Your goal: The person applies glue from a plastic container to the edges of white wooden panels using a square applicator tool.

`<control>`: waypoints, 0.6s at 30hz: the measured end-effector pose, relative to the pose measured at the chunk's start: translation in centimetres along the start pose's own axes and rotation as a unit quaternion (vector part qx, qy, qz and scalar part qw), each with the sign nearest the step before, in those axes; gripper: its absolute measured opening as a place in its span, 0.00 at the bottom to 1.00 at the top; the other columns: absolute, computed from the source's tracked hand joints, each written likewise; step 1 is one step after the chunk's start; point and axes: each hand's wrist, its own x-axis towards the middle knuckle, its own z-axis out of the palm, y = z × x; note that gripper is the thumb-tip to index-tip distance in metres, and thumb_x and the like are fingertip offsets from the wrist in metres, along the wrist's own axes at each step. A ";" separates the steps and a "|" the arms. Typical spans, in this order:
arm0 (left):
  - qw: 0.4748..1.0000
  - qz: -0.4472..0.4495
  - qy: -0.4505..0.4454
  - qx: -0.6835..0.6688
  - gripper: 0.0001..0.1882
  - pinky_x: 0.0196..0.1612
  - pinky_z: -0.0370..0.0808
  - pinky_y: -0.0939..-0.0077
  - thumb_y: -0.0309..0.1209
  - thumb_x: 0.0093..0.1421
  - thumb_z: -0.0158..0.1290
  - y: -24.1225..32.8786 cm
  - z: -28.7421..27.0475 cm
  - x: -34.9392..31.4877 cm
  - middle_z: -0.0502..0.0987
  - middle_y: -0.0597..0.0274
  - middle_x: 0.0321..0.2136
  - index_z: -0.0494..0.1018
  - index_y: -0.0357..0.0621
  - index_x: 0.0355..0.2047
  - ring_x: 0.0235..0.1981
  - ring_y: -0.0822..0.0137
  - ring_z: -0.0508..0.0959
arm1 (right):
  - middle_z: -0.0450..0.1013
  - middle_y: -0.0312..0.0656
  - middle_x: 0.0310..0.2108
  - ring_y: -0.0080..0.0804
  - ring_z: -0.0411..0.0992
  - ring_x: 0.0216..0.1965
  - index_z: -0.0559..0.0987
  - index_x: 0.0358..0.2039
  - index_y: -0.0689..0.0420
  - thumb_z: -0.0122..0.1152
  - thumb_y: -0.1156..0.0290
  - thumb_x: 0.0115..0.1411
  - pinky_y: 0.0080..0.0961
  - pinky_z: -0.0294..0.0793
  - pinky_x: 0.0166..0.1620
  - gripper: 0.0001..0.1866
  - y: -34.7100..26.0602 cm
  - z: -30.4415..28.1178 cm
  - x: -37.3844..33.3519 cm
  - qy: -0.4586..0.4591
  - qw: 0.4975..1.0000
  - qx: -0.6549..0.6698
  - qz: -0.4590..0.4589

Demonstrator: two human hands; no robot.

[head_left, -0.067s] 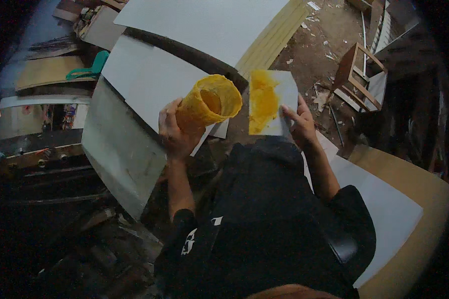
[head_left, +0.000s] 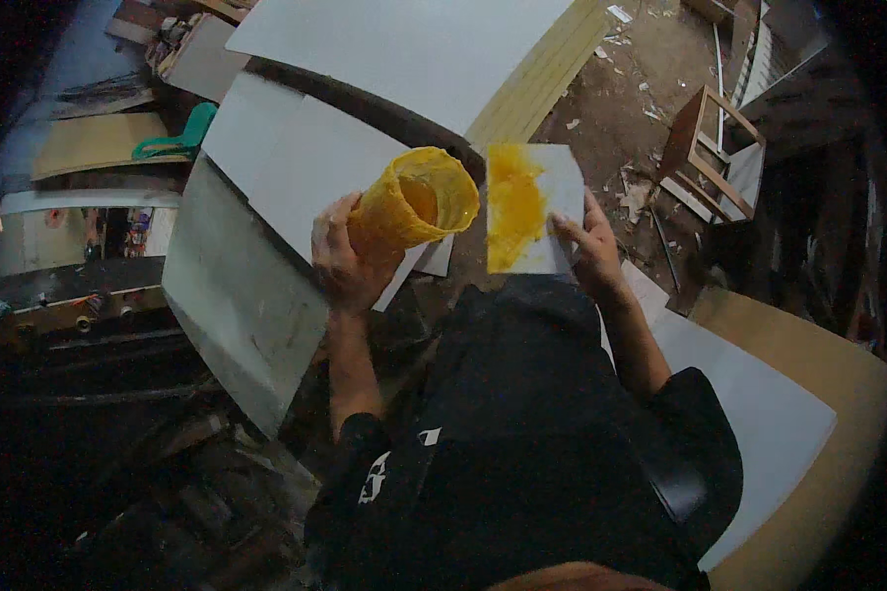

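Observation:
My left hand [head_left: 343, 251] is wrapped round a yellow-coated cup [head_left: 389, 215], tilted with its mouth toward the upper right. Its rim and inner wall are crusted with yellow, and a smooth amber-yellow layer shows inside. With thumb on top, my right hand [head_left: 593, 246] grips the right edge of a flat white rectangular board [head_left: 562, 187]. Yellow paste [head_left: 514, 212] is smeared over the board's left half. Only a small gap parts the cup's rim from the board's left edge. The fingers beneath the board are hidden.
Large white panels [head_left: 394, 49] lie ahead, and a grey-white panel [head_left: 237, 286] leans at left. White and tan sheets [head_left: 759, 394] are at right. A wooden frame [head_left: 715, 158] sits on the littered floor [head_left: 621, 108]. A green plastic piece [head_left: 182, 138] rests far left.
My right hand has shifted the board slightly left and toward me, nearer the cup. The left hand and cup stay nearly still.

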 end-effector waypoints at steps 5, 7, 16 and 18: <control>0.997 0.076 0.004 0.028 0.35 0.49 0.71 0.57 0.41 0.47 0.67 -0.9 -0.3 2.1 0.73 0.50 0.45 0.65 0.40 0.51 0.46 0.48 0.73 | 0.65 0.45 0.57 0.29 0.64 0.56 0.56 0.62 0.66 0.60 0.73 0.59 0.25 0.61 0.58 0.34 -0.3 1.7 -0.7 -0.021 0.999 0.021 0.026; 0.996 0.084 0.007 0.042 0.33 0.49 0.70 0.57 0.44 0.48 0.65 -0.9 -0.2 2.6 0.73 0.52 0.44 0.66 0.42 0.50 0.46 0.50 0.73 | 0.65 0.44 0.56 0.29 0.64 0.56 0.56 0.62 0.66 0.59 0.73 0.59 0.25 0.61 0.58 0.34 -0.8 2.2 -0.8 -0.034 0.999 0.030 0.029; 0.996 0.078 -0.001 0.054 0.31 0.50 0.68 0.56 0.44 0.50 0.63 -1.4 0.9 1.8 0.74 0.55 0.44 0.66 0.43 0.50 0.46 0.51 0.73 | 0.67 0.42 0.54 0.27 0.66 0.55 0.59 0.62 0.63 0.58 0.71 0.59 0.23 0.62 0.57 0.32 -1.1 2.2 -1.8 -0.008 1.000 -0.010 0.022; 0.996 0.070 0.001 0.055 0.31 0.50 0.68 0.56 0.44 0.50 0.63 -1.7 1.3 1.5 0.74 0.55 0.44 0.67 0.43 0.50 0.46 0.52 0.73 | 0.68 0.42 0.54 0.27 0.66 0.54 0.59 0.62 0.63 0.58 0.70 0.59 0.23 0.63 0.57 0.32 -1.4 2.7 -2.0 -0.004 1.000 0.001 0.019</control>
